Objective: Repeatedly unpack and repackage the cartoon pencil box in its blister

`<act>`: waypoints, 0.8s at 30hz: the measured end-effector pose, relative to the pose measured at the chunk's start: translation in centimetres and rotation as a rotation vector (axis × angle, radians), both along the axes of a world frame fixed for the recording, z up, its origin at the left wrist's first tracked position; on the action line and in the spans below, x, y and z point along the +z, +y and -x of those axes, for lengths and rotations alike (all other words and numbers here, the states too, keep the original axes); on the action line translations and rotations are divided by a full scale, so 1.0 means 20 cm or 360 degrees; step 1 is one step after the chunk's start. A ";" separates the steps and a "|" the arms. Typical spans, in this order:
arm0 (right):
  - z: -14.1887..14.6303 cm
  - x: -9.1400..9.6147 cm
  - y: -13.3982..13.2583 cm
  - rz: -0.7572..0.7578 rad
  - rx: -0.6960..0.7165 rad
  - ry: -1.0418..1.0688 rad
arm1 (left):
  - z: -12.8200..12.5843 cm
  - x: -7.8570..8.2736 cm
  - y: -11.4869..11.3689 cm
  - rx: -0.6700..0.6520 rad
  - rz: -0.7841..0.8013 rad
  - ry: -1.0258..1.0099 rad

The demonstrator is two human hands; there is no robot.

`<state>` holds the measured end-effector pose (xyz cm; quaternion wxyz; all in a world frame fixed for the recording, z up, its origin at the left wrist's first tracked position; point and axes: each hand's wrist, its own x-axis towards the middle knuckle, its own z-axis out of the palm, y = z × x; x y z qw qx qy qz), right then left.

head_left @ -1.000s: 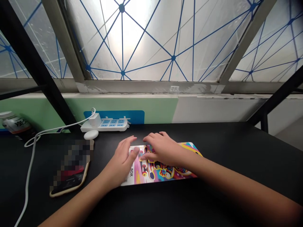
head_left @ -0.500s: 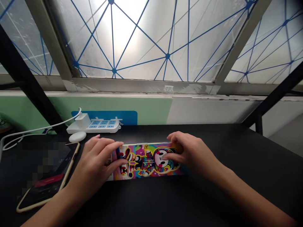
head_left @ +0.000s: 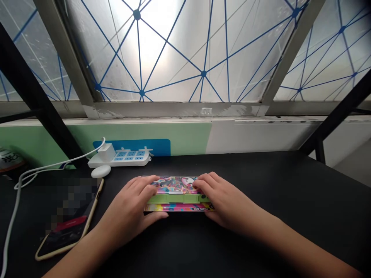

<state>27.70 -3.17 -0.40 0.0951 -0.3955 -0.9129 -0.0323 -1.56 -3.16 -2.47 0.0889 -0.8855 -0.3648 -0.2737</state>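
A colourful pencil box (head_left: 176,198) lies lengthwise across my view at the middle of the desk. Its cartoon-printed top, a light green side band and a lower strip with the words "PENCIL BOX" all show. My left hand (head_left: 131,206) grips the left end, fingers over the top and thumb along the lower front edge. At the right end, my right hand (head_left: 222,200) has its fingers on the printed top and its thumb low at the front. Both hands cover the box's ends. Whether its underside touches the desk I cannot tell.
To the left lies a phone (head_left: 68,231) in a tan-edged case. Behind it are a round white object (head_left: 101,171) and a white power strip (head_left: 120,157) with a plugged-in cable (head_left: 43,168). Black slanted posts stand at both sides of the black desk (head_left: 278,181), before a window.
The box has turned about its long axis, so its green side band and lettered strip now face me. Both thumbs have moved from the printed face to the lower front edge.
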 end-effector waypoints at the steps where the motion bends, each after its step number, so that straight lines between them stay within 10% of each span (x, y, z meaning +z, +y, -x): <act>1: 0.00 -0.01 0.00 0.0028 0.0021 -0.0004 | 0.00 0.00 0.01 0.0001 0.0051 -0.0003; 15: -0.08 0.00 0.09 0.0347 -0.0075 0.0267 | 0.05 -0.06 0.06 0.0215 0.0511 0.0035; 24: -0.16 0.00 0.20 0.0530 -0.0371 0.0470 | -0.01 -0.05 0.01 0.0125 0.0123 0.0046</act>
